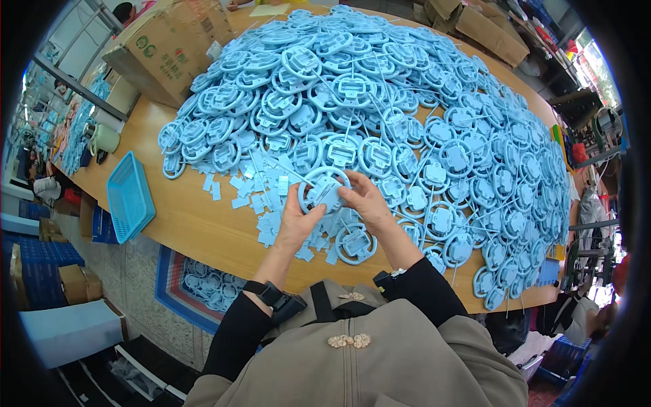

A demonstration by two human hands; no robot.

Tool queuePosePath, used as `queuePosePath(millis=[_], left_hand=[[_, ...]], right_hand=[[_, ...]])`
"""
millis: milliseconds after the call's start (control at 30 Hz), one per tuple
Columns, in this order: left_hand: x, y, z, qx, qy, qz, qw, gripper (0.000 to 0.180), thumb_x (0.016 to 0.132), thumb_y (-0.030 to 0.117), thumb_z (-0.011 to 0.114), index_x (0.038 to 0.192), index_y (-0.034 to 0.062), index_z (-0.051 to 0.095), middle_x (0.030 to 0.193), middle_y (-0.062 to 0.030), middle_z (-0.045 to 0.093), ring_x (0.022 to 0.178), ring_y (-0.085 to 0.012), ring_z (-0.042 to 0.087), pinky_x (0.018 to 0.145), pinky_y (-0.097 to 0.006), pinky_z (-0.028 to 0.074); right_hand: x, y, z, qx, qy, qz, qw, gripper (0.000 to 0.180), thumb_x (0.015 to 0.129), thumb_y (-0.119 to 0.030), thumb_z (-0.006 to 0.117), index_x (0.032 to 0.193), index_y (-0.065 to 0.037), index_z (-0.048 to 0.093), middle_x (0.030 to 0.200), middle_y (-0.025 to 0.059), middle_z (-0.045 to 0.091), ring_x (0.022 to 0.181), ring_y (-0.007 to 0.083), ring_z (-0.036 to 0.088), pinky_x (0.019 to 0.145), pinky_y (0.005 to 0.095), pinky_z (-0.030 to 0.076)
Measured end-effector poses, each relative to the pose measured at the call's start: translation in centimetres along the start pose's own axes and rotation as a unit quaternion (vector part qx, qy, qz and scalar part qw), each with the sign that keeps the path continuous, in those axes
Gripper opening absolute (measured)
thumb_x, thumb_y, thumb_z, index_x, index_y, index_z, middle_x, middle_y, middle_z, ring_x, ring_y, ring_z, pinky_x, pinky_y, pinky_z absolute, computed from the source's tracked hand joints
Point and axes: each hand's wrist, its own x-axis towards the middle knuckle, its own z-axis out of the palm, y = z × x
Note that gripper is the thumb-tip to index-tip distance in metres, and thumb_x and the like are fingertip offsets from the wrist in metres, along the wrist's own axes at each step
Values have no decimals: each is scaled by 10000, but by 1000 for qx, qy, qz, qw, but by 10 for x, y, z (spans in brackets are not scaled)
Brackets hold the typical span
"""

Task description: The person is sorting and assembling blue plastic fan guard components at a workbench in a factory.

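Between my two hands is a light blue plastic toy steering wheel (324, 190), lifted just above the table in front of my body. My left hand (296, 216) grips its left rim, thumb on the face. On the opposite side, my right hand (367, 201) pinches the right rim with thumb and fingers. Beyond my hands rises a large heap of matching steering wheels (352, 88), some with thin rods sticking out. Small flat blue rectangular pieces (258, 202) lie scattered left of and below my hands. One loose wheel (355, 243) rests near my right wrist.
The wooden table (196, 217) curves around me. A blue plastic basket (130, 197) sits at its left edge, and a cardboard box (166, 54) at the far left. Below the table, a crate (178, 288) contains more blue parts. Another open carton (491, 30) stands at the far right.
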Motion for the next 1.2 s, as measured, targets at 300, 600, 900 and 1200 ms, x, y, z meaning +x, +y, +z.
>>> queuePosePath(millis=[300, 600, 900, 1200], left_hand=[[12, 5, 52, 187, -84, -13, 979, 586, 740, 81, 734, 1209, 2, 392, 1082, -129, 523, 967, -179, 577, 766, -311, 500], [77, -50, 0, 292, 173, 34, 940, 601, 726, 296, 781, 1148, -17, 490, 893, -89, 466, 710, -179, 474, 656, -321, 450], [154, -45, -35, 364, 135, -181, 904, 918, 676, 498, 717, 1331, -68, 410, 1273, -272, 497, 1071, -367, 550, 873, -409, 454], [121, -6, -63, 203, 38, -225, 952, 630, 746, 415, 698, 1174, -8, 512, 983, -89, 591, 801, -181, 549, 662, -315, 419]], right_hand=[[-24, -3, -47, 52, 33, 86, 994, 356, 857, -153, 673, 1161, -17, 548, 993, 39, 631, 865, 100, 575, 731, 239, 456], [-36, -8, -192, 344, 225, -68, 909, 328, 930, -217, 550, 1196, -26, 518, 1174, 122, 574, 1069, 219, 576, 920, 354, 470], [-46, 38, -69, -568, -34, -176, 803, 475, 730, -173, 735, 1153, -37, 568, 1142, 178, 568, 1035, 311, 548, 884, 416, 462], [11, 4, -59, -404, -10, -281, 871, 452, 733, -201, 729, 1118, -20, 575, 1139, 170, 572, 1096, 350, 502, 963, 436, 404]])
